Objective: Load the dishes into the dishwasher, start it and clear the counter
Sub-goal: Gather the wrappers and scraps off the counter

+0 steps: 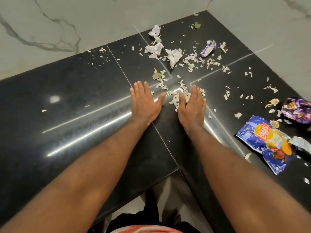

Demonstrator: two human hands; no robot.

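On the black desk, my left grip and right grip are lying open, empty, enclosing peel scraps; "Lay's" bag is lying further right.

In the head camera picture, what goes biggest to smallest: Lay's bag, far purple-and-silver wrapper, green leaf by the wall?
1. Lay's bag, though it is also nearest the camera
2. purple-and-silver wrapper
3. green leaf

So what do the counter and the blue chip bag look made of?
Counter: polished dark stone, probably granite; fine speckle, mirror-like glare, seams between slabs. Blue chip bag: thin glossy printed film, probably plastic; crinkled, with silvery lining showing at the torn end.
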